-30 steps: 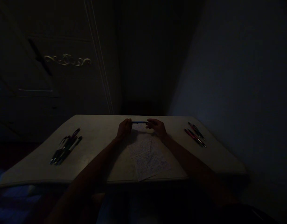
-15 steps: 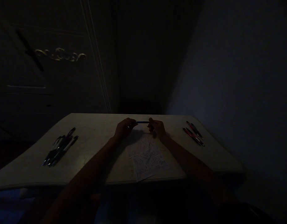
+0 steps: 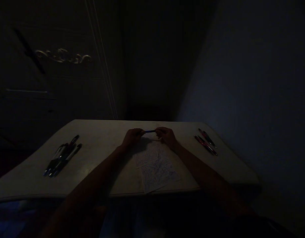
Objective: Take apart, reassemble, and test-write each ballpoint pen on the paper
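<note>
Between my two hands a slim blue pen (image 3: 149,131) is held level above the far middle of the table. My left hand (image 3: 133,136) pinches its left end. At the other end, the fingers of my right hand (image 3: 166,135) are closed on it. Both tips of the pen are hidden by my fingers. Below and nearer to me lie scribbled paper sheets (image 3: 158,172), overlapping one another, their front corner near the table's edge. The light is very dim, so fine detail is lost.
Several dark and white pens (image 3: 61,158) lie bunched on the left of the pale table (image 3: 97,132). More pens, red and dark (image 3: 205,145), lie on the right. A wall (image 3: 241,82) rises along the right side; a cupboard with an ornate moulding (image 3: 63,56) stands at the left.
My hands have drawn slightly closer together, and less of the pen shows between them. The right fingers are now closed more tightly around its end. The pens on the table stay put.
</note>
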Available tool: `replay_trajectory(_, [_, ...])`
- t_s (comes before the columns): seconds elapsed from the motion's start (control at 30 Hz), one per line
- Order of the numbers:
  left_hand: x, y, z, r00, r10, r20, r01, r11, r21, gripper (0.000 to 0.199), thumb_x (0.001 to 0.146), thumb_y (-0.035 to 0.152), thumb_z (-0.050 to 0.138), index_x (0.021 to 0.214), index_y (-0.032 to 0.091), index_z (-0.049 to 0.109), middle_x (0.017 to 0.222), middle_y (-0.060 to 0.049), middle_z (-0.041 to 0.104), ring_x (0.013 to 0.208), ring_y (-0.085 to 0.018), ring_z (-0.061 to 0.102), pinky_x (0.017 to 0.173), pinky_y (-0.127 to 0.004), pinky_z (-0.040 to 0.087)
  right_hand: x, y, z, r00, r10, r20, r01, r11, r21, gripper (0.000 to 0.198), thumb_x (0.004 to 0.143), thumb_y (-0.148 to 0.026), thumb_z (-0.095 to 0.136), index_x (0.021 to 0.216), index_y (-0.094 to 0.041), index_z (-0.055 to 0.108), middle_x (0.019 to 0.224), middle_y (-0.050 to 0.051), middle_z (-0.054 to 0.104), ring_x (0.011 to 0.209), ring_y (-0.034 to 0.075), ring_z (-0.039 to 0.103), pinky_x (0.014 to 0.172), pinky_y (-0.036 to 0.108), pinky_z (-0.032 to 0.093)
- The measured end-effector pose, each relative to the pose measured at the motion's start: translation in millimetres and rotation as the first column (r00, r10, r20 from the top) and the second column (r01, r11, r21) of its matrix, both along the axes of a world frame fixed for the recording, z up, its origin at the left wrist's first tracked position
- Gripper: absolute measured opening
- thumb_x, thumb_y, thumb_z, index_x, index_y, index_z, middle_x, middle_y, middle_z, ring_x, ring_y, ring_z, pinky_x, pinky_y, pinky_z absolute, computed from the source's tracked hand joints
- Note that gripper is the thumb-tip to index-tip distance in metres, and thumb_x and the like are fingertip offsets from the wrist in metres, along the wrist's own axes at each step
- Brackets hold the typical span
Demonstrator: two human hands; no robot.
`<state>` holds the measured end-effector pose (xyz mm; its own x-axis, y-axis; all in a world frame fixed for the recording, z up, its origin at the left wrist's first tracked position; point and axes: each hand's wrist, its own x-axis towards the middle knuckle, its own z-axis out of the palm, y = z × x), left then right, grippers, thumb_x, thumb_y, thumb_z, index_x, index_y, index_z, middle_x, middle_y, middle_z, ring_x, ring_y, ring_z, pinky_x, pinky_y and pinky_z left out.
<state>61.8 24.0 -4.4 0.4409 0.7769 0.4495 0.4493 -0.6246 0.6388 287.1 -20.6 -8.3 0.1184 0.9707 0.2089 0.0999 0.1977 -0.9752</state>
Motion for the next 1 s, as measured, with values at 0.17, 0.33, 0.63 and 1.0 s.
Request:
replay_trajectory(0.17, [0, -2, 5.3, 1.000, -0.012, 0.017, 0.013, 0.998, -0.066, 0.044, 0.091, 0.052, 0.049, 0.079, 0.015, 0.071, 0.067, -0.001, 0.066, 0.063, -0.015, 0.058, 0.060, -0.025, 0.041, 4, 3, 0, 0.999, 0.029, 0.027, -0.029, 0.999, 0.020, 0.039, 0.067, -0.052, 0.079, 0.087, -0.019, 0.076, 0.069, 0.002, 0.068, 0.061, 0.016, 0.061, 0.051, 0.027, 0.048])
replay_trajectory(0.33, [-2, 3, 4.0, 1.000, 0.008, -0.013, -0.008, 1.000, 0.005, 0.042, 0.091, 0.050, 0.050, 0.082, 0.016, 0.073, 0.072, -0.004, 0.070, 0.066, -0.017, 0.062, 0.063, -0.027, 0.044, 6, 6, 3, 0.998, 0.066, 0.022, -0.067, 0.997, 0.046, 0.053, 0.060, -0.054, 0.085, 0.099, -0.021, 0.074, 0.090, 0.004, 0.073, 0.077, 0.018, 0.066, 0.068, 0.029, 0.053])
replay_trajectory(0.63, [-3, 10, -6.7, 1.000, 0.012, -0.023, -0.009, 0.989, 0.146, 0.032, 0.092, 0.046, 0.055, 0.087, 0.021, 0.075, 0.085, -0.008, 0.076, 0.076, -0.022, 0.069, 0.072, -0.031, 0.052, 3, -4, 3, 0.955, -0.060, 0.289, 0.047, 0.997, 0.054, 0.053, 0.086, -0.069, 0.056, 0.068, -0.020, 0.066, 0.064, 0.002, 0.059, 0.061, 0.016, 0.055, 0.057, 0.028, 0.044])
replay_trajectory(1.0, [-6, 14, -12.9, 0.994, 0.098, -0.040, -0.090, 0.981, 0.175, 0.018, 0.093, 0.035, 0.063, 0.092, 0.021, 0.074, 0.092, -0.008, 0.076, 0.085, -0.023, 0.070, 0.078, -0.033, 0.052, 6, 0, 0, 0.974, -0.011, 0.224, -0.009, 0.996, 0.090, 0.052, 0.066, -0.058, 0.081, 0.101, -0.021, 0.067, 0.099, 0.007, 0.070, 0.089, 0.022, 0.065, 0.076, 0.033, 0.051])
